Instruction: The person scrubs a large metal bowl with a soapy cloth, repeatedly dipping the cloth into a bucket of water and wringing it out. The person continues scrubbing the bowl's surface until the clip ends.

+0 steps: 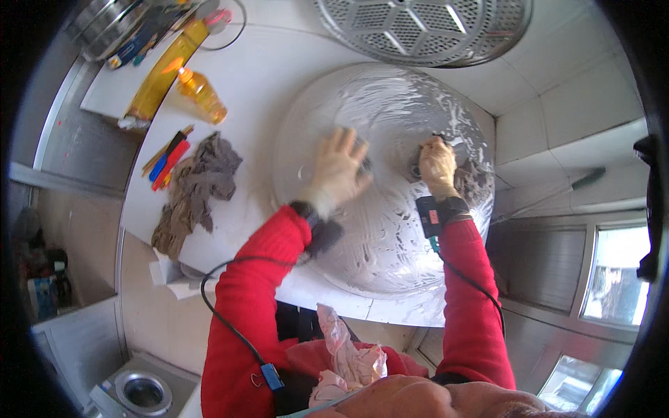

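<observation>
A large, shiny round metal disc (pixel 334 230), like a big lid, lies on the white table with soapy foam streaked over it. My left hand (pixel 338 167) is above or on its left half, palm down, slightly blurred, with fingers spread and nothing held. On the right half, my right hand (pixel 437 166) is a fist against the foamy metal. A dark patch shows beside its fingers; whether this is a held pad or a reflection is unclear. A crumpled grey-brown cloth (pixel 474 182) lies on the disc just right of that hand.
At left on the white table (pixel 244 80) are a grey-brown rag (pixel 209 171), several colored-handled tools (pixel 167 160) and an orange spray bottle (pixel 202 96). Perforated metal plates (pixel 411 28) stand at the back against the tiled wall. A brush (pixel 589 177) leans at right. Cables hang from both sleeves.
</observation>
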Demonstrator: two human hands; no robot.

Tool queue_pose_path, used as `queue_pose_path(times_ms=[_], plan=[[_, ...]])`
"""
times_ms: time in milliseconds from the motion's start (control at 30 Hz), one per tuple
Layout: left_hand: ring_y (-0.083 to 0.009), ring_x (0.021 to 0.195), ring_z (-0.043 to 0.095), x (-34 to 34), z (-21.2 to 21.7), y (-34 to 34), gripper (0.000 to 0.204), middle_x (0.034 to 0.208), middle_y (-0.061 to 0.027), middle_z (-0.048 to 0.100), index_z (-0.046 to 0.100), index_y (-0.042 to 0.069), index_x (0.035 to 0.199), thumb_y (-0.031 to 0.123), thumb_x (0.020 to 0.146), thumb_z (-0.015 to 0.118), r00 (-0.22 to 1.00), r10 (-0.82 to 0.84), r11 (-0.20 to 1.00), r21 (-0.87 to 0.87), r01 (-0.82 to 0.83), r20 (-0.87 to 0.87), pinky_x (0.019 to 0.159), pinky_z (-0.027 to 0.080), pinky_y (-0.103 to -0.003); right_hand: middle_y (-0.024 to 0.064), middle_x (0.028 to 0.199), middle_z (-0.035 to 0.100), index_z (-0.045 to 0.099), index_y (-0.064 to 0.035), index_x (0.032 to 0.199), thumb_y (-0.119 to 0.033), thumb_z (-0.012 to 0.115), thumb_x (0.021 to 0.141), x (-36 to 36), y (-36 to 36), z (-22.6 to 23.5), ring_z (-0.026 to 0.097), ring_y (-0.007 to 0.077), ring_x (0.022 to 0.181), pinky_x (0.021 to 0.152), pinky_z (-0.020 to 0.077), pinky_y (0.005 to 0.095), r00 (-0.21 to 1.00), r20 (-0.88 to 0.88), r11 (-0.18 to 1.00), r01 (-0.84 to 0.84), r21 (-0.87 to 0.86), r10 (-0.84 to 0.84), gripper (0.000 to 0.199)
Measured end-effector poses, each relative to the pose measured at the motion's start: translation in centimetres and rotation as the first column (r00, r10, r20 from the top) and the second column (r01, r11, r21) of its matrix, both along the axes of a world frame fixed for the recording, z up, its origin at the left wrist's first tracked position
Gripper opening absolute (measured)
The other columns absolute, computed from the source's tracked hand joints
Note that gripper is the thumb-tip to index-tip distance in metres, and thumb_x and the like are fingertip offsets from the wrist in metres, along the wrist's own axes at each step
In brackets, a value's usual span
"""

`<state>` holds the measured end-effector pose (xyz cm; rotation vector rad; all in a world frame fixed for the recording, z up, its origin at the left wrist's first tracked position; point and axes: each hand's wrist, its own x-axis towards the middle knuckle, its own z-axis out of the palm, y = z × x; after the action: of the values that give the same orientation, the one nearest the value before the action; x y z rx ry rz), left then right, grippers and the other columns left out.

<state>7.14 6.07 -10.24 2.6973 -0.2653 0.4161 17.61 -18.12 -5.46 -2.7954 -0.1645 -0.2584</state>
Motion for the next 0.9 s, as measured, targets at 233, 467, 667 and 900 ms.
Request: queue_pose_path(times_ms=[233, 467, 667, 900], plan=[[-0.0459, 0.143, 0.022, -16.1, -4.0, 0.4, 0.072, 0.154, -0.0268, 0.024, 0.046, 0.01, 0.144, 0.044, 0.085, 0.067, 0.96, 0.276, 0.827, -0.501, -0.255, -0.033, 0.116, 0.021, -0.054, 0.02, 0.096, 0.064, 0.065, -0.0094, 0.103, -0.021, 0.053, 0.089, 0.3, -0.5, -0.3, 0.057, 0.0388, 0.104, 0.092, 0.0461, 0.0471, 0.998, -0.008, 0.996, -0.054, 0.071, 0.055, 0.022], [-0.0446, 0.14, 0.03, -1.2, 0.5, 9.9, 0.072, 0.154, -0.0282, 0.026, 0.042, 0.005, 0.144, 0.048, 0.09, 0.061, 0.929, 0.179, 0.634, -0.685, -0.36, -0.323, 0.116, 0.026, -0.043, 0.0193, 0.097, 0.064, 0.064, -0.0079, 0.104, -0.019, 0.051, 0.09, 0.5, -0.8, -0.7, 0.058, 0.0373, 0.102, 0.092, 0.045, 0.0453, 0.996, -0.009, 0.992, -0.084, 0.095, 0.086, 0.022], [-0.0462, 0.142, 0.026, -10.9, 1.7, 3.3, 0.065, 0.153, -0.0232, 0.031, 0.046, 0.013, 0.143, 0.05, 0.091, 0.056, 0.993, -0.011, 0.988, -0.155, -0.007, -0.115, 0.113, 0.027, -0.057, 0.0209, 0.097, 0.064, 0.064, -0.0068, 0.105, -0.018, 0.052, 0.089, 0.5, -0.9, -0.7, 0.058, 0.0376, 0.099, 0.093, 0.0445, 0.0441, 0.997, 0.006, 0.992, -0.081, 0.097, 0.081, 0.023], [-0.0436, 0.135, 0.035, 0.5, 3.1, 7.6, 0.056, 0.149, -0.0201, 0.039, 0.055, 0.015, 0.135, 0.05, 0.091, 0.055, 0.993, 0.11, 0.845, -0.521, -0.12, -0.05, 0.111, 0.029, -0.057, 0.02, 0.1, 0.064, 0.065, -0.0087, 0.105, -0.018, 0.051, 0.09, 0.5, -1.0, -1.0, 0.057, 0.0376, 0.102, 0.093, 0.0439, 0.044, 0.998, -0.046, 0.982, -0.04, 0.187, 0.049, 0.022]])
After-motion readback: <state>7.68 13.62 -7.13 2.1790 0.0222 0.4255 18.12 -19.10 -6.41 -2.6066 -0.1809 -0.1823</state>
